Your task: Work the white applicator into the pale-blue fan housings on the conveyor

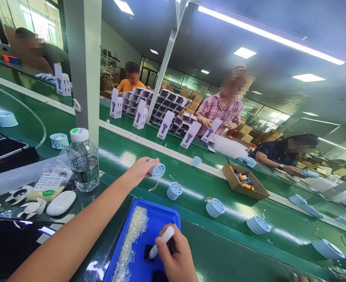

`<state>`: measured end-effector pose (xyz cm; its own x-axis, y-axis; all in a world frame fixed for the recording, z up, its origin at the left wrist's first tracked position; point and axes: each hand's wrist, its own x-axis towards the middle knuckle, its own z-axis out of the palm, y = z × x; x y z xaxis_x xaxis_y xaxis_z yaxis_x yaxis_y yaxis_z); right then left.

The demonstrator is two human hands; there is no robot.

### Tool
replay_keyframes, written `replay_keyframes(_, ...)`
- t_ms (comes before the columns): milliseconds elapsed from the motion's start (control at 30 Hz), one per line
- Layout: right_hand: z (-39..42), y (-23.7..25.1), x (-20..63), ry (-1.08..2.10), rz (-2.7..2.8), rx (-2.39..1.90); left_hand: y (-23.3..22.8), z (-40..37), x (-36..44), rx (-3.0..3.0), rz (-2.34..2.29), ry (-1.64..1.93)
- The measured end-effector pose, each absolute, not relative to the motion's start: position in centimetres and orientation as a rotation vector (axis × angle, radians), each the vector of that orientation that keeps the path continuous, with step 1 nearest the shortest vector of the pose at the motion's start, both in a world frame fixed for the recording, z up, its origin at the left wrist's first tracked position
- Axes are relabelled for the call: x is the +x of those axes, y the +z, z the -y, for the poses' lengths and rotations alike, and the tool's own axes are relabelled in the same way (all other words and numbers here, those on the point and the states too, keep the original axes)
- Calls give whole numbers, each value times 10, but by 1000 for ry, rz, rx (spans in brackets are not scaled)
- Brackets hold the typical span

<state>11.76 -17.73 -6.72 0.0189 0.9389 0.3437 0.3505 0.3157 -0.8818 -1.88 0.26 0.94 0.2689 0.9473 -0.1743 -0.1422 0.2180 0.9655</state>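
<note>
The left hand (pixel 139 169) was stretched out over the green conveyor belt (pixel 208 231) and closed around a pale blue round part (pixel 157 170), either lifting it or setting it down; which one I could not tell. More of the same blue parts (pixel 174 190) lay along the belt. The right hand (pixel 177 256) gripped a white pen-like tool (pixel 161 241) above the blue tray (pixel 158 219), which held small clear beads (pixel 132 239). I judged that the next move needed the part and the tool brought together carefully.
</note>
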Motion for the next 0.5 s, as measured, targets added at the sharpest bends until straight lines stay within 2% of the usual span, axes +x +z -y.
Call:
replay_keyframes(167,174,-66,126,609,1029,-1096,9,8,-5,1081,-948,862)
replay_keyframes(500,171,-59,136,683,817,-1137,11,31,16,1340,-924,716)
